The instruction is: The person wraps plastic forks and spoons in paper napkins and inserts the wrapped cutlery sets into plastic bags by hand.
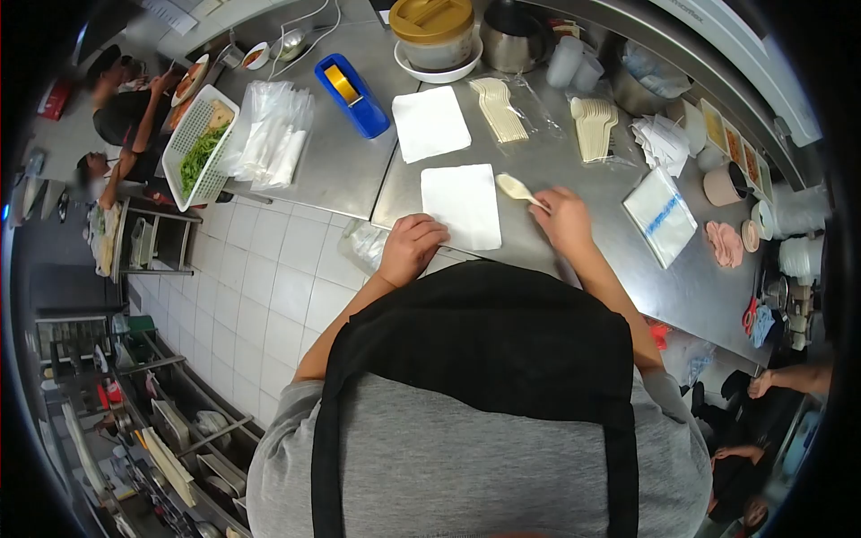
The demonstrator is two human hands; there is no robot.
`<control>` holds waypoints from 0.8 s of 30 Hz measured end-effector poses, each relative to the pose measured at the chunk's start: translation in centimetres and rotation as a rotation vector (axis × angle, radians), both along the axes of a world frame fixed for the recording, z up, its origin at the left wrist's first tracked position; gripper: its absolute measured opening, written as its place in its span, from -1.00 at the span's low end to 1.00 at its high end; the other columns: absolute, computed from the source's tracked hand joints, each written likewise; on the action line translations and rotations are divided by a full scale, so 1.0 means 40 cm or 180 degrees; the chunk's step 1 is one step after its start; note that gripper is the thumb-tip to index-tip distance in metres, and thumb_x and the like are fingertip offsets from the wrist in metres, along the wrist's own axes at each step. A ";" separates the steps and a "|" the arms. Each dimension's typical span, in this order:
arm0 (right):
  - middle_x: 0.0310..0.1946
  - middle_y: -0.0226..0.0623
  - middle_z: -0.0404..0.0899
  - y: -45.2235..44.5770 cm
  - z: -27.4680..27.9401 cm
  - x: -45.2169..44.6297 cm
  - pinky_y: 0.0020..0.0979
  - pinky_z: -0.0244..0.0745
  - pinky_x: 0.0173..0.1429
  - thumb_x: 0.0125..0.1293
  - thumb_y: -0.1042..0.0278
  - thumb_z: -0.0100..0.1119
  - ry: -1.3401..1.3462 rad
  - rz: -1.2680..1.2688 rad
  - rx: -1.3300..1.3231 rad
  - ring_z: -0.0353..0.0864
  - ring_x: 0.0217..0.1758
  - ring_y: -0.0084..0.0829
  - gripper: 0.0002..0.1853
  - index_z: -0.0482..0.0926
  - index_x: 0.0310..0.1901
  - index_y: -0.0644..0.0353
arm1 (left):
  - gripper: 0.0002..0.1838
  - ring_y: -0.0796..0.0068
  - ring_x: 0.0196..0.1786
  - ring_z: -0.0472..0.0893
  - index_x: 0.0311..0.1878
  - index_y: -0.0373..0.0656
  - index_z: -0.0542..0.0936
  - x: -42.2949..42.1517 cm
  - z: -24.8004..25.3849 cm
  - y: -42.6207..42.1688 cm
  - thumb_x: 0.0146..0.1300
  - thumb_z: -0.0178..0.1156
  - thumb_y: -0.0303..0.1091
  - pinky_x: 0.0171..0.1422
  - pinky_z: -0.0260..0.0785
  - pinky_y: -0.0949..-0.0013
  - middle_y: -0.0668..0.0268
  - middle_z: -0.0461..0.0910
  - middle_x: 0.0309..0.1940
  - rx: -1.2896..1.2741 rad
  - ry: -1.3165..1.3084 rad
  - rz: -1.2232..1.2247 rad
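My right hand [565,218] is closed on the handle of a cream plastic spoon [515,187], its bowl pointing left, just right of a white paper napkin [462,202]. With fingers curled together, my left hand [414,247] grips that napkin's lower left corner at the table's front edge. Beyond it lies a second white napkin [430,124]. A stack of cream plastic forks [499,109] rests to its right. Farther right, a stack of plastic spoons [594,130] sits on clear wrapping.
A blue tape dispenser [363,112], clear plastic sleeves [273,134] and a white basket with greens [218,117] are on the left. A plastic-wrapped napkin pack [660,218] and pink cloth [723,244] lie right. A gold-lidded tub [434,40] stands behind. Other people work at both sides.
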State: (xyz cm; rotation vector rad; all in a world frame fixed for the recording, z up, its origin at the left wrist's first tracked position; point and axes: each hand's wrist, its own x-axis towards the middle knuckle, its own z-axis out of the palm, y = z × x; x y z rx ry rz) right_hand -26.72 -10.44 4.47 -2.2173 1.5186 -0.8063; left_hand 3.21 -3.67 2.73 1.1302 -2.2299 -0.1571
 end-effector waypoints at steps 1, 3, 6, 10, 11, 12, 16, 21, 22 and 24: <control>-0.39 -0.21 0.57 -0.013 0.014 0.028 -0.19 0.49 -0.14 0.05 0.38 0.32 -0.0068 0.0310 -0.0053 0.58 -0.24 -0.13 -0.86 0.64 -0.34 0.18 | -0.69 0.29 0.00 0.54 -0.22 -0.02 0.65 0.002 0.008 0.010 -0.13 0.32 -0.53 0.10 0.37 0.21 0.45 0.63 -0.15 0.0006 0.0043 -0.0008; -0.37 -0.24 0.57 -0.032 0.021 0.090 -0.19 0.50 -0.12 0.06 0.38 0.31 -0.0060 0.0777 -0.0100 0.57 -0.21 -0.15 -0.87 0.64 -0.33 0.15 | -0.69 0.29 0.00 0.54 -0.24 -0.02 0.65 0.007 0.012 0.029 -0.13 0.32 -0.52 0.09 0.37 0.22 0.45 0.63 -0.15 0.0016 0.0021 0.0042; -0.32 -0.27 0.57 -0.049 -0.002 0.177 -0.20 0.51 -0.09 0.06 0.36 0.32 0.0162 0.1161 -0.0075 0.57 -0.14 -0.18 -0.87 0.66 -0.32 0.12 | -0.70 0.31 0.01 0.52 -0.23 -0.03 0.63 0.006 0.011 0.055 -0.13 0.34 -0.49 0.06 0.35 0.22 0.45 0.61 -0.15 -0.0018 0.0043 0.0200; -0.28 -0.28 0.56 -0.063 -0.028 0.237 -0.20 0.51 -0.06 0.06 0.30 0.33 0.0409 0.1428 0.0017 0.55 -0.08 -0.20 -0.84 0.66 -0.30 0.11 | -0.66 0.31 0.02 0.50 -0.21 -0.03 0.62 -0.001 0.006 0.071 -0.16 0.38 -0.45 0.06 0.32 0.19 0.44 0.59 -0.14 -0.0097 -0.0035 0.0469; -0.27 -0.28 0.56 -0.065 -0.035 0.243 -0.20 0.51 -0.06 0.07 0.28 0.33 0.0468 0.1478 0.0047 0.55 -0.07 -0.21 -0.83 0.67 -0.29 0.11 | -0.66 0.31 0.03 0.50 -0.21 -0.02 0.62 -0.003 0.004 0.074 -0.16 0.39 -0.44 0.07 0.31 0.18 0.43 0.58 -0.14 -0.0084 -0.0047 0.0504; -0.29 -0.27 0.56 -0.068 -0.040 0.246 -0.20 0.51 -0.06 0.06 0.25 0.34 0.0444 0.1501 0.0070 0.55 -0.09 -0.19 -0.80 0.67 -0.28 0.10 | -0.65 0.32 0.03 0.49 -0.20 -0.02 0.61 -0.007 0.011 0.076 -0.15 0.39 -0.44 0.08 0.29 0.17 0.43 0.58 -0.14 -0.0072 -0.0059 0.0535; -0.35 -0.27 0.61 -0.085 -0.019 0.229 -0.28 0.51 -0.09 0.07 0.12 0.39 0.0081 0.1510 0.0306 0.58 -0.20 -0.24 -0.71 0.67 -0.26 0.13 | -0.72 0.33 -0.01 0.50 -0.25 0.02 0.62 -0.021 0.039 0.062 -0.10 0.41 -0.38 0.06 0.23 0.17 0.46 0.59 -0.19 -0.0283 -0.0161 0.0695; -0.36 -0.31 0.66 -0.135 0.012 0.189 -0.44 0.48 -0.15 0.14 -0.05 0.37 -0.1220 0.1652 0.2233 0.59 -0.28 -0.49 -0.58 0.64 -0.28 0.22 | -0.83 0.31 -0.08 0.50 -0.29 -0.01 0.60 -0.022 0.046 -0.011 0.04 0.36 -0.29 0.08 0.17 0.16 0.44 0.59 -0.30 -0.0104 -0.0113 0.1050; -0.35 -0.32 0.66 -0.145 0.010 0.181 -0.46 0.47 -0.15 0.16 -0.07 0.35 -0.1324 0.1763 0.2355 0.59 -0.26 -0.53 -0.56 0.63 -0.28 0.24 | -0.85 0.31 -0.10 0.50 -0.30 -0.01 0.60 -0.020 0.046 -0.029 0.07 0.35 -0.27 0.08 0.16 0.15 0.43 0.59 -0.32 -0.0080 -0.0146 0.1118; -0.35 -0.30 0.66 -0.169 0.005 0.172 -0.46 0.46 -0.16 0.17 -0.08 0.34 -0.1318 0.1863 0.2453 0.59 -0.26 -0.54 -0.54 0.62 -0.26 0.25 | -0.85 0.29 -0.12 0.51 -0.30 -0.03 0.61 -0.024 0.051 -0.065 0.10 0.32 -0.24 0.08 0.17 0.12 0.39 0.60 -0.34 0.0083 -0.0122 0.1262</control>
